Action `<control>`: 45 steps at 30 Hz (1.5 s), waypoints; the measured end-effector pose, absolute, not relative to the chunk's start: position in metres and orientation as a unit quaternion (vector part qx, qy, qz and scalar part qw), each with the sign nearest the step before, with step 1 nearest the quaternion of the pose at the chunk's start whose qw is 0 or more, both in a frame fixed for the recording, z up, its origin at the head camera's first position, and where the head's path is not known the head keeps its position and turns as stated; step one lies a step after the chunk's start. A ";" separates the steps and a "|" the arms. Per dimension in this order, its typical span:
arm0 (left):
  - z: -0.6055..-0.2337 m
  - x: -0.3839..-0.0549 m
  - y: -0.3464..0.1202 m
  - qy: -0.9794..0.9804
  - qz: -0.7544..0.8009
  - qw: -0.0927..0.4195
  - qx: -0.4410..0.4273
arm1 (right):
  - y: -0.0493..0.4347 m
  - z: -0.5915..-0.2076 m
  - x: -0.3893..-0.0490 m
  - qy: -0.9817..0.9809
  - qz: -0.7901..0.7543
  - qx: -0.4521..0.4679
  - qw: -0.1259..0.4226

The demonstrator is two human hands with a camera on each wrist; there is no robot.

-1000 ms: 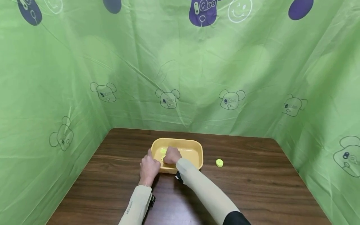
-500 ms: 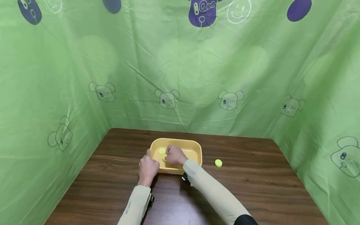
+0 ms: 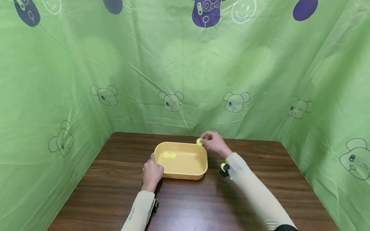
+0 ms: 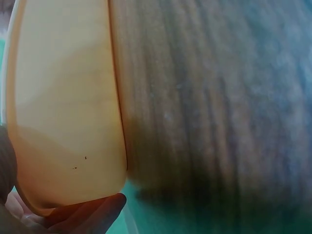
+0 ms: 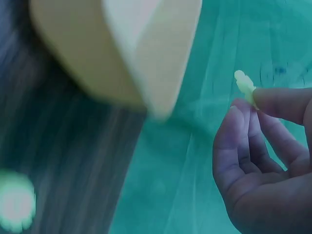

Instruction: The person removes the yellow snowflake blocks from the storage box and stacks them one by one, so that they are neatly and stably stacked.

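Note:
A yellow plastic basin [image 3: 185, 175] stands on the table, and two small yellow flower-shaped pieces [image 3: 169, 155] lie side by side on its floor at the left. My left hand [image 3: 151, 173] grips the basin's left front corner; in the left wrist view its fingers [image 4: 100, 214] lie along the outside wall. Above the basin's right back corner, my right hand [image 3: 214, 142] pinches another yellow flower piece [image 3: 199, 141] between thumb and fingertips. The right wrist view shows this held flower piece [image 5: 245, 87] edge-on.
One more yellow flower piece [image 3: 223, 165] sits on the brown wooden table [image 3: 190, 205] right of the basin, mostly hidden by the right wrist's camera. It appears as a blurred bright spot [image 5: 17, 201] in the right wrist view. A green printed sheet [image 3: 202, 70] encloses the table's back and sides.
My right hand has risen out of the basin and moved right and back, carrying a flower piece. Two flower pieces now show on the basin floor. My left hand keeps its grip.

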State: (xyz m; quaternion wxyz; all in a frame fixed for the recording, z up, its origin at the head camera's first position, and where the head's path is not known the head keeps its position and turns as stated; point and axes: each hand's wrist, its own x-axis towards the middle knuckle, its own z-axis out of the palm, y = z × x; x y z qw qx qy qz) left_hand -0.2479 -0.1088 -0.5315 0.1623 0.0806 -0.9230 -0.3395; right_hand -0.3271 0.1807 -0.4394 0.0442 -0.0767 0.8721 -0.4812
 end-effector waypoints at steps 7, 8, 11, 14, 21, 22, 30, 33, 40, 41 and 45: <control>-0.534 -0.245 -0.110 -0.923 -0.336 0.172 0.076 | 0.240 -0.444 -0.318 0.894 -0.439 -0.072 0.059; -0.534 -0.245 -0.110 -0.923 -0.335 0.171 0.077 | 0.246 -0.446 -0.316 0.897 -0.432 -0.072 0.061; -0.533 -0.246 -0.110 -0.924 -0.335 0.167 0.079 | 0.261 -0.456 -0.310 0.904 -0.415 -0.076 0.071; -0.533 -0.246 -0.110 -0.924 -0.337 0.163 0.079 | 0.273 -0.468 -0.307 0.908 -0.403 -0.078 0.087; -0.532 -0.245 -0.109 -0.924 -0.338 0.161 0.083 | 0.288 -0.489 -0.299 0.900 -0.408 -0.067 0.135; -0.532 -0.245 -0.109 -0.923 -0.338 0.161 0.083 | 0.289 -0.491 -0.298 0.899 -0.411 -0.062 0.139; -0.531 -0.245 -0.108 -0.922 -0.341 0.166 0.082 | 0.296 -0.502 -0.295 0.907 -0.393 -0.061 0.141; -0.531 -0.245 -0.108 -0.921 -0.342 0.164 0.084 | 0.296 -0.506 -0.296 0.912 -0.383 -0.056 0.134; -0.532 -0.246 -0.109 -0.920 -0.346 0.163 0.084 | 0.293 -0.511 -0.293 0.922 -0.367 -0.052 0.114; -0.532 -0.246 -0.109 -0.920 -0.346 0.162 0.083 | 0.293 -0.512 -0.293 0.922 -0.368 -0.052 0.111; -0.531 -0.246 -0.109 -0.919 -0.347 0.165 0.083 | 0.291 -0.513 -0.292 0.924 -0.364 -0.056 0.103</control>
